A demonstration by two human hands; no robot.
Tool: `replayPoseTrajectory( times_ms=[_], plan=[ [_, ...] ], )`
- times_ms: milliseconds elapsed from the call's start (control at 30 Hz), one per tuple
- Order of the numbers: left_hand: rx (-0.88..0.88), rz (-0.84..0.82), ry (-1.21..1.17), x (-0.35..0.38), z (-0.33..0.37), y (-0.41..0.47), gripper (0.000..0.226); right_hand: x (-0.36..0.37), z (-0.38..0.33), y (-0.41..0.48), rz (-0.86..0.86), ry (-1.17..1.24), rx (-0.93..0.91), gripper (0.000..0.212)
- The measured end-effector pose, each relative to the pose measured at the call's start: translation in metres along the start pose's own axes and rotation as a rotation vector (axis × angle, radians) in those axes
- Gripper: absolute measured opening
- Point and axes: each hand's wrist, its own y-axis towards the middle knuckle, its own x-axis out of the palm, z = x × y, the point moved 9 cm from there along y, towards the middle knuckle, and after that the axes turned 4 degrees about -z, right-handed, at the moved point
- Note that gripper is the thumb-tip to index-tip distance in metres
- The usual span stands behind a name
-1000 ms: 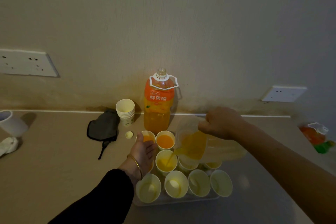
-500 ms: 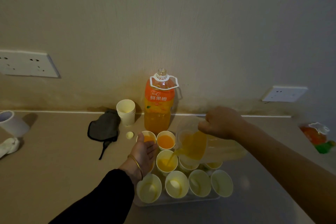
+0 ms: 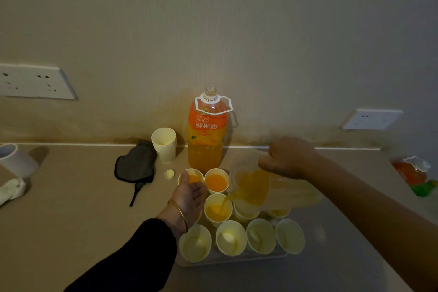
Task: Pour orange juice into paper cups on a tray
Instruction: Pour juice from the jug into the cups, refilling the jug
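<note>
A clear tray holds several paper cups. My right hand grips a clear jug of orange juice, tilted left. A thin stream of juice runs from the jug's spout into the middle-row cup, which is partly filled. Two back-row cups hold juice. The front-row cups look empty. My left hand rests against the left side of the tray's cups, fingers straight, over another cup. A tall orange juice bottle stands uncapped behind the tray.
A stack of spare paper cups and a small cap sit left of the bottle. A dark cloth pouch lies further left. A white mug stands at the far left, an orange bottle at the far right.
The jug stays tilted and juice keeps running into the middle-row cup. Both hands hold their places.
</note>
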Motion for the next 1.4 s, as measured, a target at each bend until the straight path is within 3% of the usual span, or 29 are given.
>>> replayPoseTrajectory(
  times_ms=[1400],
  plan=[
    [0.0, 0.033, 0.022, -0.0044, -0.0014, 0.0016, 0.079, 0.0026, 0.0005, -0.0016, 0.001, -0.009, 0.029, 0.048]
  ],
)
